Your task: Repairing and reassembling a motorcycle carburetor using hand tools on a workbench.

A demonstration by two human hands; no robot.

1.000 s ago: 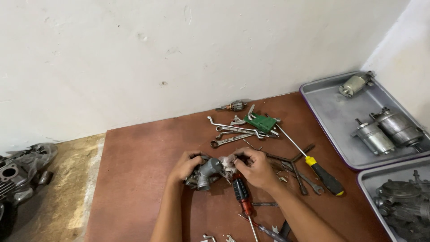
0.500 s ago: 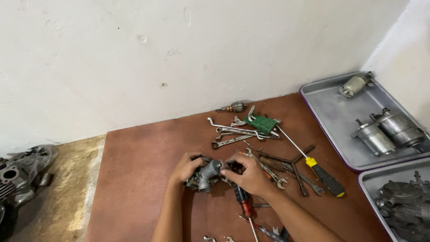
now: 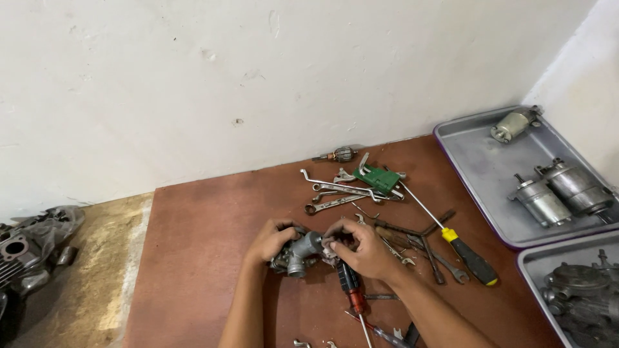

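A small grey metal carburetor (image 3: 302, 248) sits on the reddish-brown board (image 3: 193, 258), held between both hands. My left hand (image 3: 271, 240) cups its left side. My right hand (image 3: 361, 248) grips its right end, fingertips pressed on the part. Under my right wrist lies a red-and-black screwdriver (image 3: 349, 290). A yellow-and-black screwdriver (image 3: 461, 248) lies to the right, and several wrenches (image 3: 335, 193) with a green tool (image 3: 377, 179) lie just beyond the hands.
A grey metal tray (image 3: 477, 161) at the right holds three motor-like cylinders (image 3: 541, 200). A second tray (image 3: 535, 264) at the lower right holds metal parts. An engine part (image 3: 26, 251) sits at the far left on bare concrete. A white wall stands behind.
Both hands have stayed on the carburetor. My right hand has shifted slightly on the part, and the view has moved a little.
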